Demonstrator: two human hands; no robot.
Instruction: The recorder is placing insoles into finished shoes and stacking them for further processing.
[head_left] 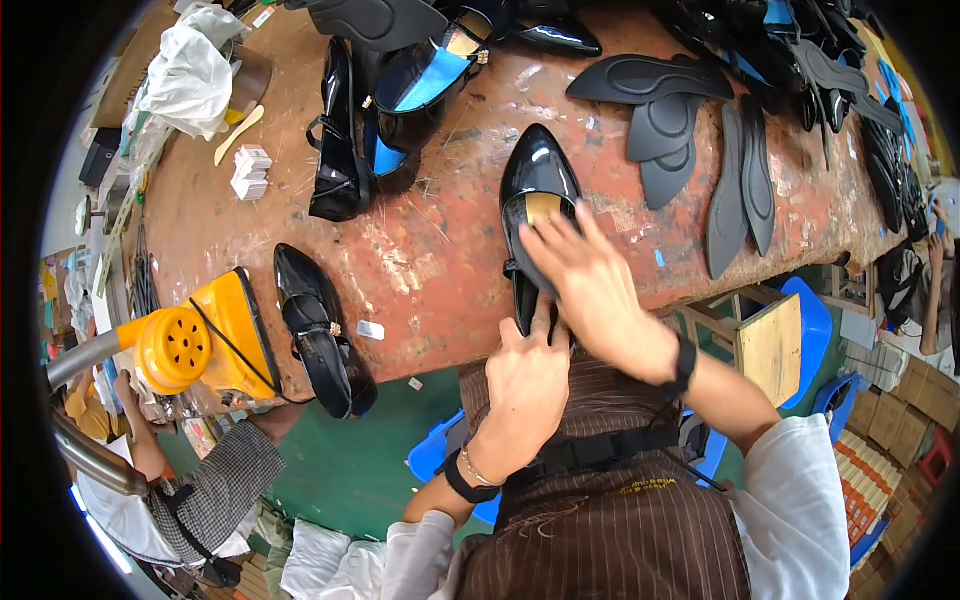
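Observation:
A shiny black pointed shoe (540, 165) lies on the worn reddish table, toe pointing away from me, a tan patch showing inside its opening. My left hand (525, 385) grips its heel end at the table's front edge, some fingers stretched along the heel. Across the opening lies my right hand (590, 285), fingers extended and pressed down into the shoe. What is beneath that palm is mostly hidden; a dark grey edge shows between the hands. To the left, another black shoe (320, 335) with a strap and small buckle lies near the edge.
Dark grey insoles (665, 120) lie in a pile at right, with two long ones (740, 185) beside them. Black shoes with blue linings (425, 85) stand at the back. A yellow lamp-like device (205, 335) is at left. A blue stool (800, 340) stands below the table's right edge.

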